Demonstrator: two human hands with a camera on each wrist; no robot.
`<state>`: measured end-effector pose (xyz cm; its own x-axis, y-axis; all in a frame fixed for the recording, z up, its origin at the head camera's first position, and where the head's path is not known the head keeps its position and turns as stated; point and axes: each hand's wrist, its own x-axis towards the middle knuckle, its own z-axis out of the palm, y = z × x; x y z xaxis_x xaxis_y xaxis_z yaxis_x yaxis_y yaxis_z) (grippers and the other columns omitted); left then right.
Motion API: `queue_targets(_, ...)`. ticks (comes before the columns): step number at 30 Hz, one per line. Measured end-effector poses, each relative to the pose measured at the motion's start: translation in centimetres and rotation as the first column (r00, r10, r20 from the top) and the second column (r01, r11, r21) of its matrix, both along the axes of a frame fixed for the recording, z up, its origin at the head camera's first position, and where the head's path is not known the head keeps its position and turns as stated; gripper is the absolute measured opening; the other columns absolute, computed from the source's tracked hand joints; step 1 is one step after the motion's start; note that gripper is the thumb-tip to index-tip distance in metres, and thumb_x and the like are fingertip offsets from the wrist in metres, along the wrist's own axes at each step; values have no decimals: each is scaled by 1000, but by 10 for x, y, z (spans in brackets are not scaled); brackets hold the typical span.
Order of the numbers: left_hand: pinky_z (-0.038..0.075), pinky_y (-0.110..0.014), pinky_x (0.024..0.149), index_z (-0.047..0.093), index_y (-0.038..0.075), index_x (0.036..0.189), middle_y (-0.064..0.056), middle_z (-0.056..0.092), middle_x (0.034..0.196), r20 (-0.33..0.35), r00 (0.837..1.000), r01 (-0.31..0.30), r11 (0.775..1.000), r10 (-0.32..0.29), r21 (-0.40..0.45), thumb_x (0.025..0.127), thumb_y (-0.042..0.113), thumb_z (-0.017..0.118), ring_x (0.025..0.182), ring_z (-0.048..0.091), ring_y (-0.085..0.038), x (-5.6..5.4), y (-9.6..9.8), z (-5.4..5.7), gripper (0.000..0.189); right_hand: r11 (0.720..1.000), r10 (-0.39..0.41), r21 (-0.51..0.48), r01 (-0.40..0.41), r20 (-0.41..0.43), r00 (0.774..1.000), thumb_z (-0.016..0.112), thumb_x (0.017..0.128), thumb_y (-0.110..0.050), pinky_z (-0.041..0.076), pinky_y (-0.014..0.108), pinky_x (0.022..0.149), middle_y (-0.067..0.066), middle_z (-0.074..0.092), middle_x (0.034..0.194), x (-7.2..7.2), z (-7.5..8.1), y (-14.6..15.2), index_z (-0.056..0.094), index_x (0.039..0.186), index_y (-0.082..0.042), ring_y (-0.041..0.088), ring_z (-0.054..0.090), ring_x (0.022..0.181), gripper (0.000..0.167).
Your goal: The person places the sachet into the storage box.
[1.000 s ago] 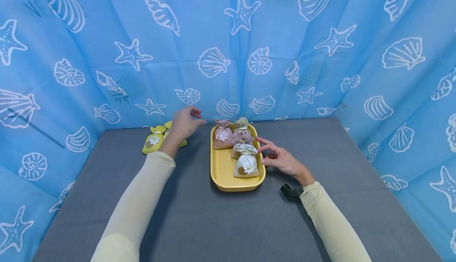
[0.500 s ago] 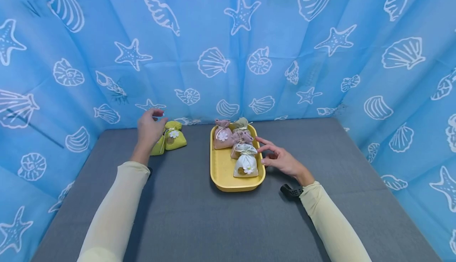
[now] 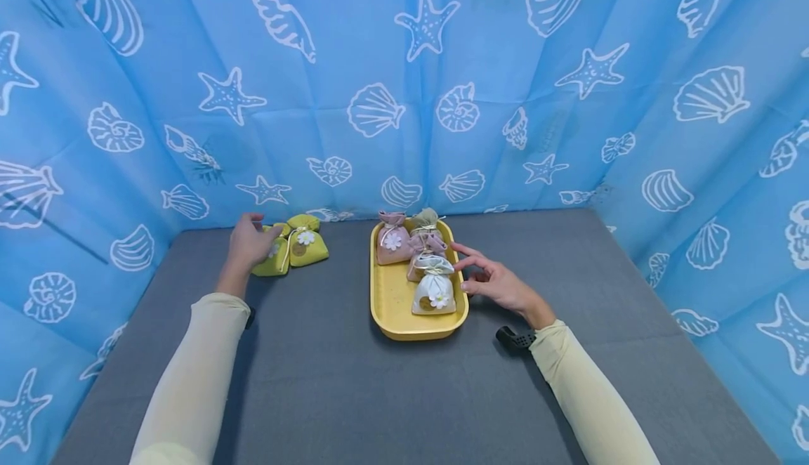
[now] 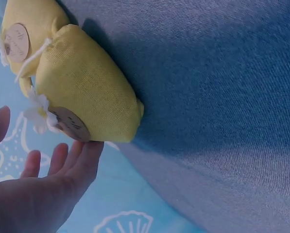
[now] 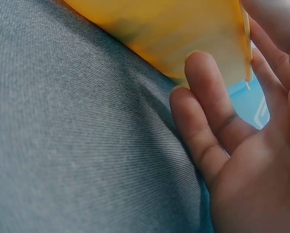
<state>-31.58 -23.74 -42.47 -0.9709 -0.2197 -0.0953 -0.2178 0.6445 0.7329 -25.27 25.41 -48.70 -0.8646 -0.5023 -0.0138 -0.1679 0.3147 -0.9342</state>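
My left hand (image 3: 248,246) is at the left one of two yellow-green drawstring sachets, partly covering this left sachet (image 3: 272,261). In the left wrist view its fingers (image 4: 89,160) reach to the side of that sachet (image 4: 86,87), with the thumb held apart. Close on the right stands the other sachet (image 3: 308,249), bearing a white flower. My right hand (image 3: 499,286) rests at the right side of a yellow tray (image 3: 393,317), its fingertips (image 5: 203,65) against the outer wall and rim. Inside the tray sit a white sachet (image 3: 433,296), two pink ones and an olive one (image 3: 426,217).
A grey cloth covers the table (image 3: 379,402). Blue curtain (image 3: 379,50) printed with shells and starfish closes off the back and both sides. A black strap (image 3: 515,339) sits at the right wrist.
My left hand has moved left from beside the tray, passed over the yellow-green sachets and come down at the left one. The right hand and the tray have stayed in place.
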Motion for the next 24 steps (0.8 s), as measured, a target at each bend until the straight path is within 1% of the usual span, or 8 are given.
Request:
queue_targets(4,42,-58,112,28,1,157,-30,40,155,26,1000,-2,1000,2,3,102,31,59,141,42,-46,1,-1,1,70,1000,-4,5,4,-1,1000,67,100,-18,47,29,90,-4,21,172,0,0,0,62,130,-14,36,46,135,31)
queue_targets(7,43,-58,111,26,2,158,-29,39,156,53,999,-12,1000,12,0,100,29,63,141,42,-47,2,0,3,73,1000,-4,4,4,-1,1000,67,100,-18,47,29,91,-4,20,172,1,0,-1,62,130,-13,36,45,137,31)
queue_targets(12,41,-60,114,16,5,161,-29,33,161,101,995,-19,1000,20,-8,96,27,69,144,38,-48,6,1,8,87,1000,-6,-1,6,4,1000,67,100,-19,46,30,94,-4,20,172,1,0,-1,62,130,-13,38,39,145,32)
queue_targets(16,40,-62,113,9,7,163,-31,33,160,120,993,1,1000,3,-29,94,27,73,144,37,-49,10,0,9,96,1000,-11,-2,11,6,1000,67,100,-20,46,30,96,-4,20,172,1,-1,0,62,130,-14,39,36,148,32)
queue_targets(18,45,-61,107,11,5,163,-32,39,153,133,991,22,998,-14,-58,94,28,72,138,43,-48,11,0,10,94,1000,-11,-3,11,7,1000,67,100,-20,46,30,97,-5,20,172,1,-1,0,62,130,-14,39,36,149,32)
queue_targets(21,55,-51,89,23,-1,160,-29,55,134,150,988,62,989,-42,-131,97,32,69,117,58,-41,13,-1,11,85,1000,-13,-3,13,7,1000,67,100,-19,46,30,96,-5,20,172,1,-1,-1,62,130,-14,39,37,148,32)
queue_targets(23,55,-41,75,33,-4,155,-24,60,119,150,987,86,980,-59,-181,98,34,68,101,62,-33,15,-1,13,77,1000,-13,-5,13,9,1000,67,100,-19,46,30,96,-5,20,172,1,-1,-1,62,131,-14,39,37,148,32)
queue_targets(24,54,-37,70,38,-5,152,-22,61,114,148,987,97,974,-68,-204,98,35,68,96,63,-31,16,-2,14,74,1000,-14,-6,14,10,1000,67,100,-19,46,30,96,-5,20,172,1,-1,-1,62,131,-14,38,37,148,32)
